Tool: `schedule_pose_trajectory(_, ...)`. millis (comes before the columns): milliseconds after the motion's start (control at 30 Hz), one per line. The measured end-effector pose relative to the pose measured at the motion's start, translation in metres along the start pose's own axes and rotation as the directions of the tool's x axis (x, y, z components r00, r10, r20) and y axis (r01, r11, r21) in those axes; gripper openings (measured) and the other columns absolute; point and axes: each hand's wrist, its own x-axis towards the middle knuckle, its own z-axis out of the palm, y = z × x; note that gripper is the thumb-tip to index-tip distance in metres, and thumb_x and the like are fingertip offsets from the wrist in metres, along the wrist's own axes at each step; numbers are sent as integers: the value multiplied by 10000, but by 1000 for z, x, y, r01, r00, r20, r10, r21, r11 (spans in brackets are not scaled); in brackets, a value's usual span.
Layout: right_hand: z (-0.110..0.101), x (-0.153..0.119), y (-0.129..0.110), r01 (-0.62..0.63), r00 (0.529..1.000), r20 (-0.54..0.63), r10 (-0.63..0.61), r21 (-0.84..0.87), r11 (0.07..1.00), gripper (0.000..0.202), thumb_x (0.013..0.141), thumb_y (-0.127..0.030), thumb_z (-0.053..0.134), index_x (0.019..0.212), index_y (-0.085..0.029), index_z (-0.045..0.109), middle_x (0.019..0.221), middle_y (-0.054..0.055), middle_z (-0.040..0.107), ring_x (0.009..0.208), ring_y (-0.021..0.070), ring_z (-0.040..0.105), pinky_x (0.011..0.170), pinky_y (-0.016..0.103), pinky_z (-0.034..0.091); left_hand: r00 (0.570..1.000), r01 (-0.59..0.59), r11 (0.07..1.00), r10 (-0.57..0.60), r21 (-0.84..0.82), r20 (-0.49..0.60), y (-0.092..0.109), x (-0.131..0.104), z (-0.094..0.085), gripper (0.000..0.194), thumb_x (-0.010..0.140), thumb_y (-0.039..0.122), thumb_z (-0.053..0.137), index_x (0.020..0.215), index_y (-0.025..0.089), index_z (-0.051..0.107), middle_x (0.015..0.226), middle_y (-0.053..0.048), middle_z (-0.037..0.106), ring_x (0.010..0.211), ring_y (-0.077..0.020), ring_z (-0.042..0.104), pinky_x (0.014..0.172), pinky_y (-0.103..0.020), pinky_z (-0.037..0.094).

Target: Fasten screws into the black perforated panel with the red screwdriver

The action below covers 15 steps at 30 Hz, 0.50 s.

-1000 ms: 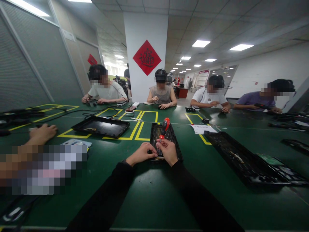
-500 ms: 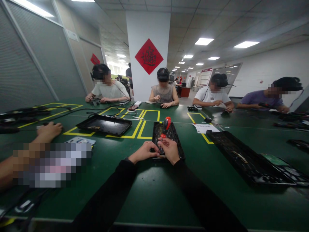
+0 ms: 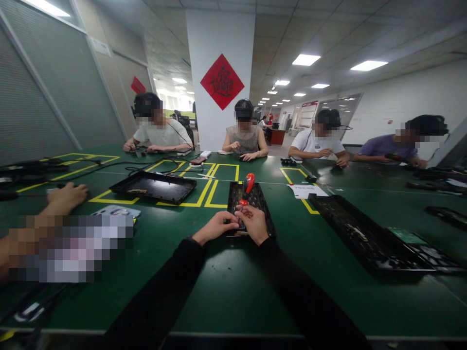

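In front of me a long black plastic casing [image 3: 269, 214], with small parts inside, lies on the green table. My right hand [image 3: 257, 226] grips a screwdriver [image 3: 248, 188] low down near its shaft; the red and black handle sticks up above my fingers, leaning slightly right. Close against it, my left hand [image 3: 216, 227] has thumb and forefinger pinched together by the shaft, over the casing's near end. Whatever the left fingertips hold is too small to make out. The screwdriver's tip is hidden by my fingers.
Another black casing [image 3: 155, 188] lies left, and a longer one [image 3: 357, 233] right beside a green board [image 3: 406, 236]. A paper sheet [image 3: 304, 191] lies beyond. A neighbour's hand [image 3: 69, 195] rests at left. Several people sit across the table [image 3: 233, 287].
My left fingertips have lifted from the casing's near end and come closer to the screwdriver's shaft. The right hand keeps hold of the screwdriver. The view has shifted slightly.
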Motion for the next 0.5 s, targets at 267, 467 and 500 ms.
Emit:
schedule_pose_trajectory(267, -1, 1, -3, -61, 998, -25, 61, -6, 998, 258, 647, -279, 678, 852, -122, 666, 689, 50, 664, 617, 161, 601, 624, 282, 500, 999, -47, 999, 46, 20, 18, 3, -2, 0, 215, 743, 340, 583, 736, 155, 691, 758, -47, 667, 766, -158, 571, 748, -278, 420)
schedule_pose_trajectory(467, -52, 13, -85, 144, 857, -487, -170, -91, 985, 291, 786, -353, 552, 922, -105, 618, 785, 68, 635, 690, 149, 594, 688, 315, 496, 999, -44, 999, 44, 17, 24, 9, -3, -1, 222, 760, 346, 563, 756, 169, 697, 829, -41, 678, 816, -160, 572, 784, -275, 413)
schedule_pose_trajectory(500, -65, 16, -102, 210, 815, -533, -227, -95, 973, 287, 826, -343, 507, 973, -112, 593, 855, 69, 620, 742, 150, 593, 712, 330, 494, 999, -43, 999, 43, 30, 28, 9, -3, -1, 225, 766, 345, 556, 756, 169, 696, 830, -39, 678, 816, -159, 571, 786, -274, 410)
